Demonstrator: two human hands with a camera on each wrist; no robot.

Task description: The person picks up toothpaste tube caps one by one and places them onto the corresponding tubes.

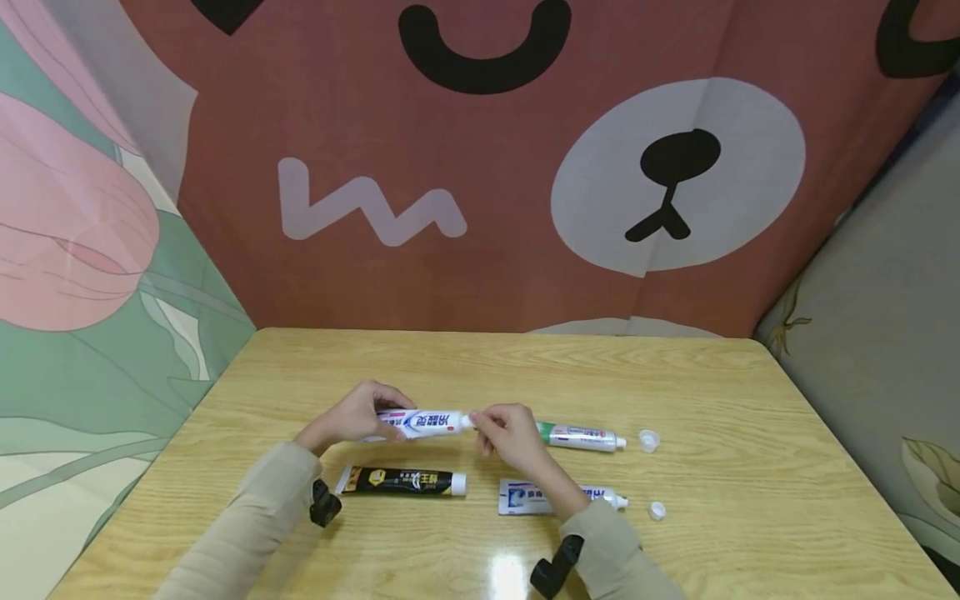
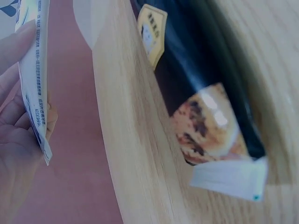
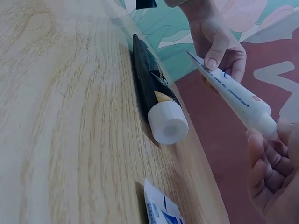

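My left hand (image 1: 366,413) grips a white toothpaste tube (image 1: 429,423) with blue lettering, thumb on one side and fingers on the other, held above the table. At the tube's right end, my right hand (image 1: 513,435) pinches the white cap (image 3: 264,127) between thumb and fingertips. In the right wrist view the cap sits at the tube's neck; whether it is loose I cannot tell. Below the left hand lies a black toothpaste tube (image 1: 401,481) with a white cap on. A green and silver toothpaste tube (image 1: 585,437) lies behind the right hand, its narrow nozzle bare.
Under my right forearm lies another white and blue toothpaste tube (image 1: 525,497), partly hidden, its nozzle bare. Two loose white caps, a larger one (image 1: 649,441) and a smaller one (image 1: 657,511), rest to the right on the wooden table (image 1: 750,467). A patterned cloth (image 1: 510,292) hangs behind.
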